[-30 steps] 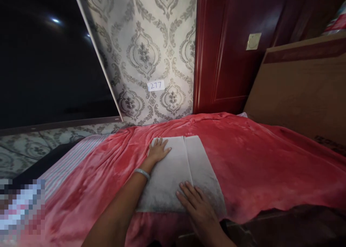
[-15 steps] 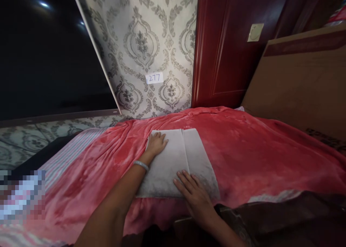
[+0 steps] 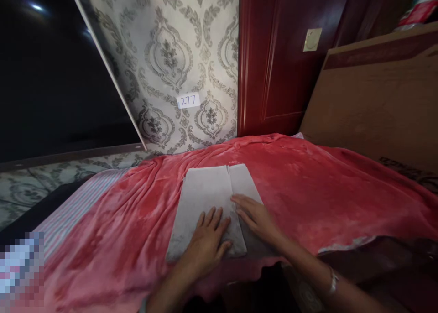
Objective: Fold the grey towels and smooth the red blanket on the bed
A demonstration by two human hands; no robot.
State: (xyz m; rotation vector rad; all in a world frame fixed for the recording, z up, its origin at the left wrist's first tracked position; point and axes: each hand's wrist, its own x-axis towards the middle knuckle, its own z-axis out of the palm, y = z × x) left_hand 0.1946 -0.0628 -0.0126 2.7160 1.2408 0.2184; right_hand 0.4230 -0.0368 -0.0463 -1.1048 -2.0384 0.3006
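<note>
A folded grey-white cloth (image 3: 208, 192) lies flat on a red plush blanket (image 3: 308, 190), with a fold line running down it right of centre. My left hand (image 3: 207, 240) rests palm down on the near half of the cloth, fingers spread. Beside it, my right hand (image 3: 256, 217) lies flat across the fold line, fingers stretched toward the left. Neither hand holds anything.
A patterned wallpaper wall with a small label reading 277 (image 3: 188, 100) stands behind the bed. Dark red wooden panelling (image 3: 273, 57) is at the back right. A brown board (image 3: 372, 98) leans at the right. A striped sheet (image 3: 78, 203) shows at the left.
My left hand has slid from the cloth's far left corner back to its near half. My right hand has moved forward along the fold line. The view has shifted slightly.
</note>
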